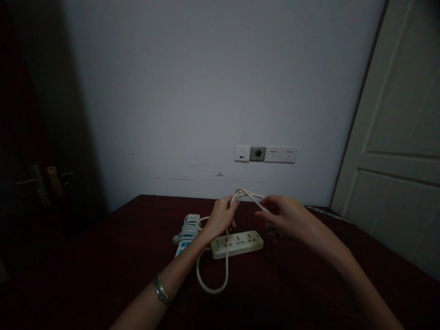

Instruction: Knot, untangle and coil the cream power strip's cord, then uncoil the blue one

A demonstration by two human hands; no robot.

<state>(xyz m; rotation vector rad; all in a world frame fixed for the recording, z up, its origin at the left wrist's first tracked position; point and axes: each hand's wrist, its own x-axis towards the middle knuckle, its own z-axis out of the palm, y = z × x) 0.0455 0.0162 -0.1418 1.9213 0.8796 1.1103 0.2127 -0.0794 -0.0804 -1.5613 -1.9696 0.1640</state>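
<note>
Left hand (222, 215) curled shut around looped cream plastic-sheathed cable (227, 266) above dark-red tabletop (292, 284); right hand (285, 211) pinches its strands. Slack crosses oblong cream plastic power strip (240, 248): a hard pull could drag it; loosened fingers, spill the coils.

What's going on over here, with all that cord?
A person is handling a white cord above a dark red table. The left hand has gathered loops in its grip, and the right hand pinches the cord farther along. A slack loop hangs down and runs to the left end of a power strip lying on the table. Beside it, partly behind the left forearm, lies a second strip with cord wrapped around it.
</note>
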